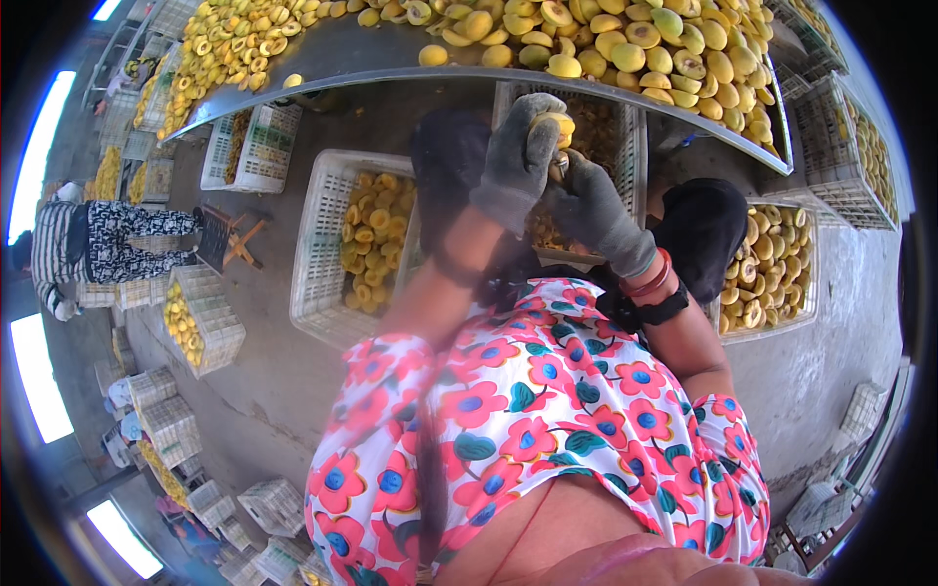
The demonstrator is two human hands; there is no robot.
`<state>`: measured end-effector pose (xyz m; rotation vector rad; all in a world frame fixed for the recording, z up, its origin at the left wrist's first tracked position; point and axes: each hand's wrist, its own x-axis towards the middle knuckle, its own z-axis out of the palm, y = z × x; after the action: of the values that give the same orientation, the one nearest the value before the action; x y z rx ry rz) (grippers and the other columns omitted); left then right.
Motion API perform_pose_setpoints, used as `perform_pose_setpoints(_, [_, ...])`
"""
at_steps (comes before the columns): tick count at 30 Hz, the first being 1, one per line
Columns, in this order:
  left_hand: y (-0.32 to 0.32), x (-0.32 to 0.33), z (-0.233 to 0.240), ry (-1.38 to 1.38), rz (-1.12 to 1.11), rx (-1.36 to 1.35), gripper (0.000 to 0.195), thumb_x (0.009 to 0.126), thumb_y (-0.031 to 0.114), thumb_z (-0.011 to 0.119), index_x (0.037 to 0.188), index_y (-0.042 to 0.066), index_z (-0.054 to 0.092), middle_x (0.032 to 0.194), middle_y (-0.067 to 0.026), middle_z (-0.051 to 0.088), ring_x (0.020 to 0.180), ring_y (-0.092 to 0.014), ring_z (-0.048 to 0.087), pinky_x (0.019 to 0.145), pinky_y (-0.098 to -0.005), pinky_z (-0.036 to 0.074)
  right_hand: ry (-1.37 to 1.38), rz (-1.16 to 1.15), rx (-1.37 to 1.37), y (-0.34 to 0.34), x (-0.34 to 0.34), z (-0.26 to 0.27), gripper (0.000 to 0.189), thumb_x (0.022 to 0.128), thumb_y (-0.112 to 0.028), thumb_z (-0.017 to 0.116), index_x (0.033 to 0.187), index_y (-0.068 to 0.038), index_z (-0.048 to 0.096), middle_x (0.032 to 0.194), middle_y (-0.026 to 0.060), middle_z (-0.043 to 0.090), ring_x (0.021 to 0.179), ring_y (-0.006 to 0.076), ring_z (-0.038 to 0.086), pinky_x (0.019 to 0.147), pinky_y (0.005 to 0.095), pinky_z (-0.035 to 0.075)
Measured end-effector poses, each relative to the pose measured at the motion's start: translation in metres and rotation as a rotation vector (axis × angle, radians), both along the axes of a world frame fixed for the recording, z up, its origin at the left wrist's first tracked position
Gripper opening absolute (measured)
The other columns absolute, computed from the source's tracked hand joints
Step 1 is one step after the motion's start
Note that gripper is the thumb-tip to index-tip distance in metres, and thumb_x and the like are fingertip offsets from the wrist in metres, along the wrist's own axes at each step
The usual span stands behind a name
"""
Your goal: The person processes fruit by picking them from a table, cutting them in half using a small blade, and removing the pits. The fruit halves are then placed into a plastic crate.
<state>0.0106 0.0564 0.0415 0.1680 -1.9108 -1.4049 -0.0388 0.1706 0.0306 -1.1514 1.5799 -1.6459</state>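
My left hand [519, 157], in a grey knit glove, holds a yellow peach [564, 130] up near the table edge. My right hand [602, 209], gloved alike, grips a small metal pitting tool [559, 165] just below the fruit. Its tip is close to the peach, and I cannot tell whether it touches. Under both hands, between my knees, stands a plastic crate [634, 157] with brown pits and scraps in it. Ahead, a metal-edged table [352, 51] bears a heap of yellow peaches [689, 62], many of them halved.
Left of me is a white crate [311, 249] of peach halves [374, 242]; another crate of halves [766, 267] sits by my right knee. Stacked crates [843, 165] rise at the far right. Across the floor at left, a person [110, 242] bends near a wooden folding stool [234, 238].
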Motion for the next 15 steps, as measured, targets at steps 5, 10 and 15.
perform_pose_setpoints(5, [-0.015,0.009,-0.012,-0.106,-0.135,0.059,0.031,0.089,0.033,0.048,0.096,0.003,0.055,0.082,-0.0102,0.059,0.074,-0.018,0.059,0.068,-0.0289,0.048,-0.425,0.111,0.255,0.008,0.0,0.021,0.014,0.085,-0.013,0.054,0.097,-0.006,0.051,0.069,-0.0019,0.051,0.052,0.0071,0.047,0.046,0.0214,0.041])
perform_pose_setpoints(10, [-0.02,0.016,-0.019,-0.061,-0.235,0.09,0.032,0.089,0.035,0.048,0.091,0.004,0.056,0.084,-0.0067,0.058,0.076,-0.015,0.056,0.069,-0.0275,0.046,-0.611,0.266,0.332,0.008,0.009,0.036,0.009,0.084,-0.012,0.055,0.083,-0.007,0.047,0.059,-0.0028,0.043,0.041,0.0057,0.039,0.035,0.0204,0.032])
perform_pose_setpoints(15, [-0.003,0.016,-0.006,-0.007,-0.261,0.272,0.033,0.09,0.037,0.046,0.092,0.005,0.056,0.081,-0.0051,0.058,0.076,-0.013,0.055,0.069,-0.0266,0.045,-1.028,0.429,0.331,0.017,-0.004,0.028,0.011,0.083,-0.008,0.053,0.075,-0.006,0.046,0.057,-0.0015,0.039,0.039,0.0057,0.033,0.034,0.0189,0.027])
